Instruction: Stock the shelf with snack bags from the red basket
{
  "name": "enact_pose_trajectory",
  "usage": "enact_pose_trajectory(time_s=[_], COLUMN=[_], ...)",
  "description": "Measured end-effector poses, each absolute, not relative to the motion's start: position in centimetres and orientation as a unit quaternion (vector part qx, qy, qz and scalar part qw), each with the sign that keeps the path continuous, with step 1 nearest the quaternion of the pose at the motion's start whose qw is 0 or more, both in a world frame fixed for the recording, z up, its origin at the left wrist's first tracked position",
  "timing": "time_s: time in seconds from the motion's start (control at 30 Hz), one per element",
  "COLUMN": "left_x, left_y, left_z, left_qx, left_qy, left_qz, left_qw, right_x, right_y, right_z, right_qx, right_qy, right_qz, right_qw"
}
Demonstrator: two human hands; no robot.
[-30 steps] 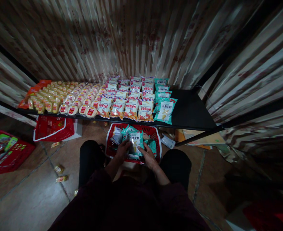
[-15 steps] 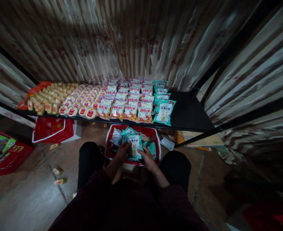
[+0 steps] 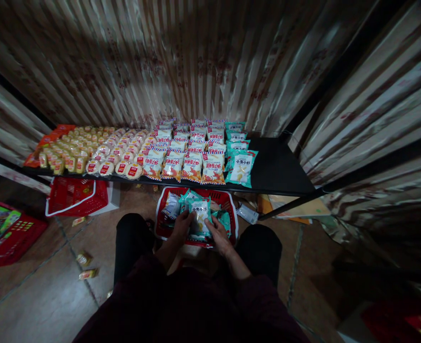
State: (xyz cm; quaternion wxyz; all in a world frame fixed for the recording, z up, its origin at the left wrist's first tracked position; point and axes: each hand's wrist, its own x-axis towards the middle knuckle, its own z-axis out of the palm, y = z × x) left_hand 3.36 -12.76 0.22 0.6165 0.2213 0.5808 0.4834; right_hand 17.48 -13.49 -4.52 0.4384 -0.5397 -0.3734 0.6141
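Observation:
Between my two hands I hold a teal and white snack bag (image 3: 200,213), its printed front facing up. My left hand (image 3: 183,226) grips its left edge and my right hand (image 3: 219,234) grips its lower right side. Beneath it, a red basket (image 3: 160,202) stands on the floor between my knees, holding more teal bags (image 3: 224,220) and a pale bluish packet (image 3: 172,205). On the black shelf (image 3: 272,164) in front, a column of teal snack bags (image 3: 241,167) lies to the right of several rows of white and orange snack bags (image 3: 191,166).
Round wrapped cakes (image 3: 106,168) and small yellow packets (image 3: 76,164) fill the shelf's left part, beside an orange bag (image 3: 46,143). Another red basket (image 3: 99,197) and a third red basket (image 3: 27,238) stand left. Loose packets (image 3: 87,274) and a silvery packet (image 3: 248,213) lie on the floor.
The view has shifted slightly. My hands keep the same hold on the teal snack bag above the basket, and the goods on the shelf look unchanged.

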Motion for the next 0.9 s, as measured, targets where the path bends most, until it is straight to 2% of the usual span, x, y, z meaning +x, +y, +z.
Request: enact_pose_trajectory(time_s=[0.27, 0.57, 0.9], left_x=[4.7, 8.0, 12.7], left_y=[-12.3, -10.6, -8.7], left_z=[1.1, 0.8, 2.8], left_qx=[0.287, 0.331, 0.436], left_qy=[0.567, 0.477, 0.482], left_qz=[0.462, 0.493, 0.485], left_qw=[0.619, 0.648, 0.585], right_x=[18.8, 22.2, 26.6], right_y=[-13.7, -12.8, -11.2], right_z=[-3.6, -1.5, 0.6], right_qx=[-0.538, -0.542, -0.595], right_qy=[-0.358, -0.367, -0.436], right_qz=[0.592, 0.554, 0.422], right_qw=[0.481, 0.515, 0.527])
